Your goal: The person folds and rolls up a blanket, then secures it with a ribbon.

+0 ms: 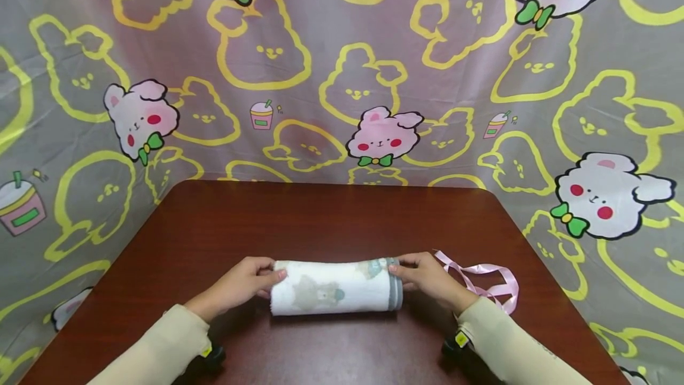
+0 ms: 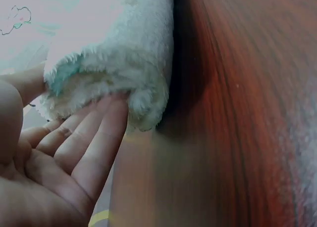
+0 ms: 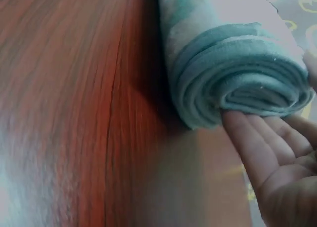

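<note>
I see a rolled towel [image 1: 335, 287] lying sideways on the dark wooden tabletop [image 1: 320, 218], near the front edge, between my two hands. It's white with a faded bear print and a grey-blue band at its right end.

My left hand [image 1: 243, 285] is at the towel's left end. In the left wrist view the fingers [image 2: 94, 138] are straight and loose, tips touching the fluffy end of the roll [image 2: 119, 64]; thumb sits up along the top side. No real curl around it, just touching.

My right hand [image 1: 427, 278] is at the right end. In the right wrist view the fingers [image 3: 257, 148] lie flat under and against the spiral end of the roll [image 3: 237, 73], which shows tight teal layers. Fingers relaxed, spread slightly apart, not wrapped round it. A fingertip shows at the far right edge by the roll's top.

A pink ribbon [image 1: 481, 278] lies loose on the tabletop just beside and behind my right hand, looped, well clear of the towel. Cream sleeves [image 1: 160, 349] cover both forearms. Cartoon bunny cloth [image 1: 342, 76] hangs behind and around the tabletop.
</note>
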`<action>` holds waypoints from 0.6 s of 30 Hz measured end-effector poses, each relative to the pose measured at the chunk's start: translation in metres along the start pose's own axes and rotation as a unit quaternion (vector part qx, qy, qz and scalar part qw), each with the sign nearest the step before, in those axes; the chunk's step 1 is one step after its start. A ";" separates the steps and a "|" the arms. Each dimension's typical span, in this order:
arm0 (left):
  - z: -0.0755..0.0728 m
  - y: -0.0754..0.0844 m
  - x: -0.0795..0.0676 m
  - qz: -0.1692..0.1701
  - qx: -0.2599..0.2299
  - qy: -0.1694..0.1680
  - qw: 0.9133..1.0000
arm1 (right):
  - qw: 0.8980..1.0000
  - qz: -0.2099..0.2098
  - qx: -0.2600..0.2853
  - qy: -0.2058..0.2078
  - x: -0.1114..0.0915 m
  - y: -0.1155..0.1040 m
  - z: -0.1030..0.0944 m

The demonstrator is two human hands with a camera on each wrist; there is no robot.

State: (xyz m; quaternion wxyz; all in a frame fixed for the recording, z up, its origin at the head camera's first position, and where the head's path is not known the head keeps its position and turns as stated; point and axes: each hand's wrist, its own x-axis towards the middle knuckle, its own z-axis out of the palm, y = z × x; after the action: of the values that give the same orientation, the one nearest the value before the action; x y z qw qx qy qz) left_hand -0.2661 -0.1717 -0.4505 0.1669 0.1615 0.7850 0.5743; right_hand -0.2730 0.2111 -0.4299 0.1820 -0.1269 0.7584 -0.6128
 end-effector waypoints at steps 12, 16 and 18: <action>0.001 -0.006 0.002 -0.042 -0.029 0.024 0.998 | 0.999 0.034 0.038 0.002 0.015 0.026 -0.003; 0.002 -0.011 0.005 -0.056 -0.022 0.036 0.998 | 0.998 0.043 0.034 0.016 0.018 0.030 -0.002; 0.003 -0.013 0.007 -0.065 -0.008 0.045 0.997 | 0.998 0.052 0.031 0.025 0.021 0.032 -0.001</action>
State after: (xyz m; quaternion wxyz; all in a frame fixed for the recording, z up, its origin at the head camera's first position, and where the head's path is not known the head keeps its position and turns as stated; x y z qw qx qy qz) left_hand -0.2721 -0.1694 -0.4647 0.1694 0.0825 0.7962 0.5750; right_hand -0.2913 0.2101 -0.4635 0.1986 -0.0663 0.7491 -0.6285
